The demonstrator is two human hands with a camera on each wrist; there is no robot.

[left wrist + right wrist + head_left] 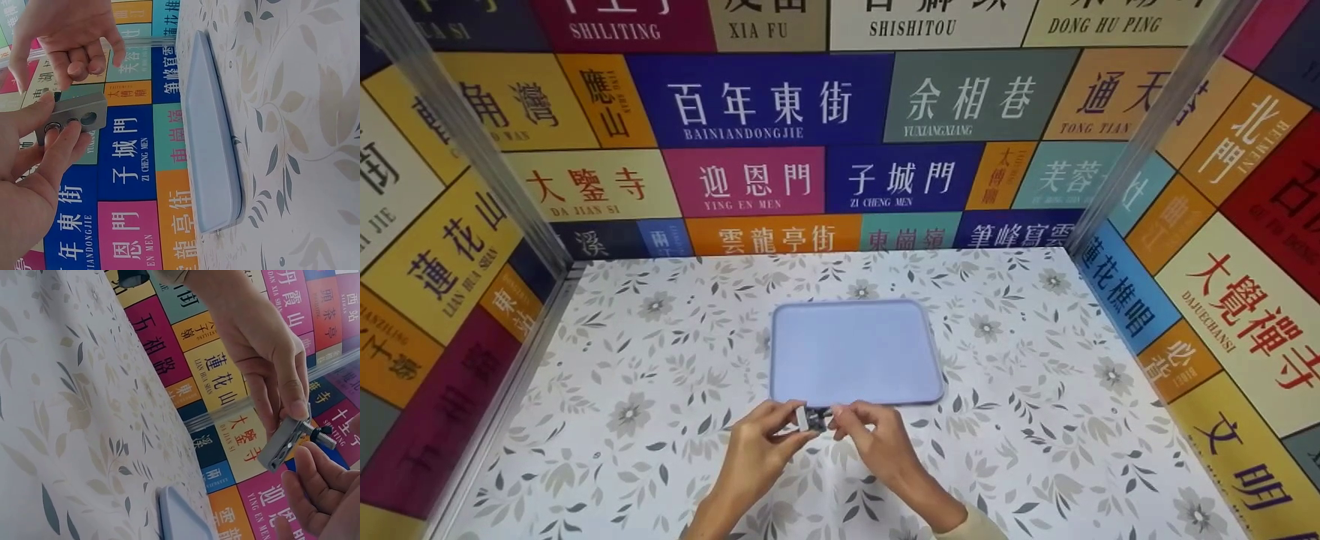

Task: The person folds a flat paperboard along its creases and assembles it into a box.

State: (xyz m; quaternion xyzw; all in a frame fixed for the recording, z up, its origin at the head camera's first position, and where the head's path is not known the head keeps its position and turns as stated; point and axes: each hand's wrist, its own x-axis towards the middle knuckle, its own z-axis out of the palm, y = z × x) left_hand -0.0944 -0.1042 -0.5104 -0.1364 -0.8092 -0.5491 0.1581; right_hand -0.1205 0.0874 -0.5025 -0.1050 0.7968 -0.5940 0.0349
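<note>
My left hand [757, 444] grips a small grey metal block [84, 106] with round holes, just off the tray's near edge in the head view. A threaded bolt [325, 438] with a black ring or nut on it sticks out of the block's side, seen in the right wrist view. Facing that bolt is my right hand [885, 444], its fingers loosely bent and the thumb apart from them in the left wrist view. The right fingertips are close to the bolt's end; whether they touch it cannot be told.
A shallow pale blue tray [855, 352] lies on the white flower-patterned tabletop [660, 360], just beyond my hands. Colourful panels with place names [765, 101] wall the table at the back and both sides, with clear strips at the corners.
</note>
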